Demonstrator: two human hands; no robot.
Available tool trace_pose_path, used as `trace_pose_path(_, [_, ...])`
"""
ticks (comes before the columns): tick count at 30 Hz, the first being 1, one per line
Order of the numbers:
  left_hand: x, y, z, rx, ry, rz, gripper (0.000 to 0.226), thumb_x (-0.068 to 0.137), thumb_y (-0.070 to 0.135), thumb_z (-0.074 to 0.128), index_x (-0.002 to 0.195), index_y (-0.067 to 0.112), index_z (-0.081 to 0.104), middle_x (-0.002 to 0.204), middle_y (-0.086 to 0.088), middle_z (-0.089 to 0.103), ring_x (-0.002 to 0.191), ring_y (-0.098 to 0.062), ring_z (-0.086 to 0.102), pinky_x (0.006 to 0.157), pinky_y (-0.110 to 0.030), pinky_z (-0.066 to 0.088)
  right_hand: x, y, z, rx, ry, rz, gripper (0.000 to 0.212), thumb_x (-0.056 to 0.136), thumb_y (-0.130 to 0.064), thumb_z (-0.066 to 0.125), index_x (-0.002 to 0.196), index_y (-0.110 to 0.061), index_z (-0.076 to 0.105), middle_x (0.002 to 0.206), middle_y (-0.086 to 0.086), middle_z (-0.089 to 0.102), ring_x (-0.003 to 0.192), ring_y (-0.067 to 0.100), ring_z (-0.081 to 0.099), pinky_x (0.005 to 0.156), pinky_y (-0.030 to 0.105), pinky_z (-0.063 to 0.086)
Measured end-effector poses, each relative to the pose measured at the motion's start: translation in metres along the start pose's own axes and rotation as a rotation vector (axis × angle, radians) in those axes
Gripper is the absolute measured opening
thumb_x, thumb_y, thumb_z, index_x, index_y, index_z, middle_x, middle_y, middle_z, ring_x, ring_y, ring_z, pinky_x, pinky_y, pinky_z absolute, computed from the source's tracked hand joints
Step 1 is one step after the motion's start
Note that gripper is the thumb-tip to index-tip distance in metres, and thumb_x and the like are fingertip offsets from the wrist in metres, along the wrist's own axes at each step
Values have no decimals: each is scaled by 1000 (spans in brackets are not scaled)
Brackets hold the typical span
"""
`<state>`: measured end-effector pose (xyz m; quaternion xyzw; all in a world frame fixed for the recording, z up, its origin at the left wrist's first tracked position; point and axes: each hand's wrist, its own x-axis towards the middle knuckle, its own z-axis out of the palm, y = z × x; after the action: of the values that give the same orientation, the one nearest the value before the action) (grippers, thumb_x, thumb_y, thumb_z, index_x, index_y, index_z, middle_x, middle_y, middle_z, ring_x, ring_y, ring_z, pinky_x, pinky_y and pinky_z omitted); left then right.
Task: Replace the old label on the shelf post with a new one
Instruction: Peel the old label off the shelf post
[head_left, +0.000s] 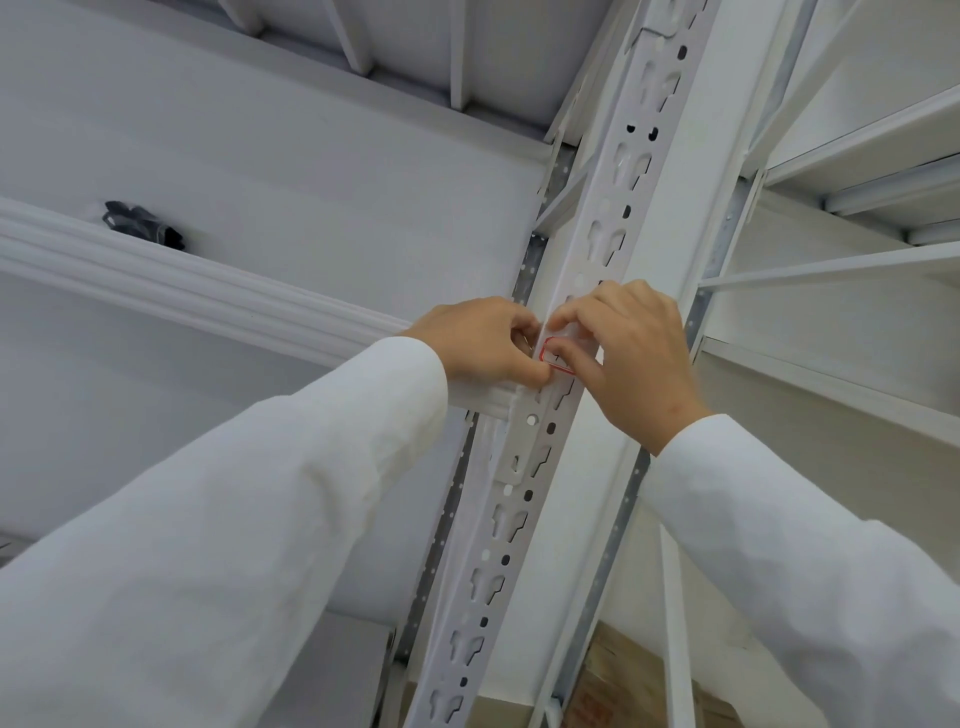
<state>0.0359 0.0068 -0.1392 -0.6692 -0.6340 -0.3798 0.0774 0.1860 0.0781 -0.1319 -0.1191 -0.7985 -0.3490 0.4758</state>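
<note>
A white perforated shelf post (524, 499) runs up the middle of the view. On it, at hand height, sits a white label with a red border (555, 358); my fingers cover most of it. My left hand (483, 340) comes from the left, its fingers curled, its thumb and fingertips at the label's left edge. My right hand (631, 353) comes from the right, with the forefinger and thumb pinching the label's upper and lower edges against the post. Both arms wear white sleeves.
White shelf beams meet the post: one on the left (182, 286) and several on the right (831, 374). A dark object (143, 224) lies on the left shelf. Cardboard boxes (639, 686) stand low behind the post.
</note>
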Motion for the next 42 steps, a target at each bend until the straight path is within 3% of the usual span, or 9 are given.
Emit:
trace_pose_path(4, [0,0,0,-1,2,-1,27,72,44,63,89,24,63,84,8,65,78,-14,56,66,-26,37,1,0,1,-44,6,-52,12,83,-27,56,78,-20,65,73,-2,57,75,22,49,80,30,29])
trace_pose_path(11, [-1,1,-1,-1,-2,-1,24,71,43,64,88,26,63,84,10,66,78,-13,56,69,-27,39,-2,0,11,-148,14,-76,22,90,-21,42,78,-13,58,76,6,54,79,21,35,78,33,27])
trace_pose_path(16, [-1,1,0,17,3,-1,28,72,45,64,93,27,64,87,11,66,82,-13,58,69,-27,38,-5,3,6,44,1,-67,19,88,-20,46,79,-11,60,75,6,55,73,29,51,78,31,29])
trace_pose_path(21, [-2,1,0,17,2,1,22,71,46,64,83,28,60,88,9,67,82,-14,59,69,-28,38,-2,4,-4,189,-33,3,25,86,-26,47,99,-13,65,89,6,58,80,17,47,78,27,29])
trace_pose_path(29, [-2,1,0,2,0,4,19,71,44,64,72,28,53,74,11,60,70,-11,52,61,-25,34,1,4,-5,54,-59,-82,11,80,-24,62,88,-21,70,84,3,60,74,20,48,75,29,29])
trace_pose_path(33, [-1,1,0,-10,-2,-5,24,70,44,64,87,27,62,80,11,63,74,-11,55,64,-25,36,3,1,-8,-19,-82,-116,13,83,-21,56,79,-19,67,82,4,60,70,25,53,74,37,37])
trace_pose_path(38, [-1,0,1,-4,-9,-17,30,71,48,66,94,29,65,89,12,69,86,-10,61,74,-29,41,11,7,-14,200,-80,166,8,90,-6,51,88,-10,58,97,8,54,77,26,55,69,43,47])
trace_pose_path(42, [-1,1,0,-4,-2,-12,26,71,46,65,88,26,63,85,10,68,77,-11,57,67,-26,38,7,3,-15,138,-113,7,11,86,-18,55,88,-14,65,93,5,60,77,21,55,70,37,43])
